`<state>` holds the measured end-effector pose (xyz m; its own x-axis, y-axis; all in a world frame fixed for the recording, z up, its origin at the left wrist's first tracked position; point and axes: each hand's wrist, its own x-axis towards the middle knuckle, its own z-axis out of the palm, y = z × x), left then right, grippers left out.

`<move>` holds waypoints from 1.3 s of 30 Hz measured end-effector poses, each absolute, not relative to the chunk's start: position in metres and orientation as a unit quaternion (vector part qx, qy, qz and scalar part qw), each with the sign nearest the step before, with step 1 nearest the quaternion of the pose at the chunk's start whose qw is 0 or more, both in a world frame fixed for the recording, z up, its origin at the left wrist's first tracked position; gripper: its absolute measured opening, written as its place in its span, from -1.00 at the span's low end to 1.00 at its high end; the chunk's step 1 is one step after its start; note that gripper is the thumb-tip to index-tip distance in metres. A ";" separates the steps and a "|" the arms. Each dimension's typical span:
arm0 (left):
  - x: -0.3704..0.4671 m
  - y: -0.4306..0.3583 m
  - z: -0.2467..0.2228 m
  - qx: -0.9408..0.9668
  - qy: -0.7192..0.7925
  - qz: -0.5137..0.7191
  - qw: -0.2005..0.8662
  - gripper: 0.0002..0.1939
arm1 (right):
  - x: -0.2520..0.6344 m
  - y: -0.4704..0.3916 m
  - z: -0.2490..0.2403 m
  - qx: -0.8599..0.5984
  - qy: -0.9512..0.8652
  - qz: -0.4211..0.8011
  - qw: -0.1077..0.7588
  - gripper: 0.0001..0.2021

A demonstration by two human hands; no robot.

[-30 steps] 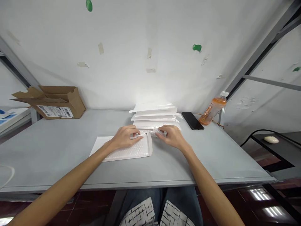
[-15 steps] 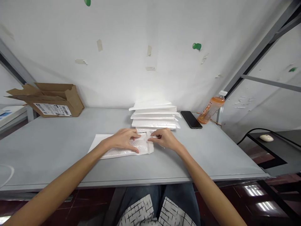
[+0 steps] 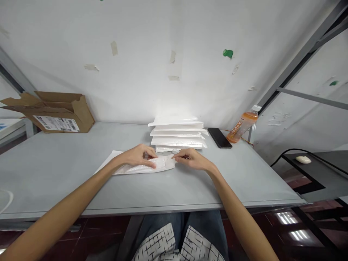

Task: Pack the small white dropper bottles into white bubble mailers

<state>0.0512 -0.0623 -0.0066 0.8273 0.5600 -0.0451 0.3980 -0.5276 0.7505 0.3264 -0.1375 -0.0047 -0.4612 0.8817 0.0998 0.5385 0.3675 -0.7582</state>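
While my left hand (image 3: 138, 155) is holding the white padded envelope (image 3: 164, 163) near its middle, my right hand (image 3: 194, 158) is pinching at its end, on the three o'clock side. The two hands are not touching each other. The envelope is lying on the grey surface (image 3: 190, 192), at about eleven o'clock from me. I guess my left hand is gripping there so the envelope is not sliding about while my right fingers are handling the end.

Counting from the envelope, a pile of white envelopes (image 3: 178, 139) is sitting just past it, between one and two o'clock, maybe to be close but not in the way. A phone (image 3: 219, 138) and an orange drink bottle (image 3: 243, 126) are resting at two o'clock, and a brown box (image 3: 54, 114) is standing at ten o'clock, perhaps to be giving my hands room.

My left hand is hiding some of the envelope, and I am not seeing what is inside, if anything. A small pale bit (image 3: 176, 151) is showing by my right fingertips; I am not able to tell if I am pinching it too. Between eight and nine o'clock, the edge of my view is cutting off a white loop (image 3: 7, 199).
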 end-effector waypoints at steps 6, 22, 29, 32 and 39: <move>0.048 -0.061 -0.006 0.859 0.275 0.107 0.419 -0.71 | 0.325 -0.143 0.005 -0.446 -0.758 0.401 0.257 -0.72; 0.047 -0.064 0.003 0.870 0.282 0.152 0.375 -0.66 | 0.333 -0.143 0.007 -0.470 -0.689 0.474 0.282 -0.75; 0.052 -0.063 -0.005 0.879 0.273 0.136 0.366 -0.60 | 0.322 -0.140 -0.005 -0.455 -0.690 0.486 0.283 -0.79; 0.052 -0.063 -0.007 0.880 0.270 0.134 0.366 -0.61 | 0.310 -0.140 -0.008 -0.466 -0.681 0.478 0.300 -0.82; 0.051 -0.064 -0.005 0.882 0.264 0.129 0.367 -0.63 | 0.292 -0.140 -0.020 -0.479 -0.742 0.354 0.308 -0.90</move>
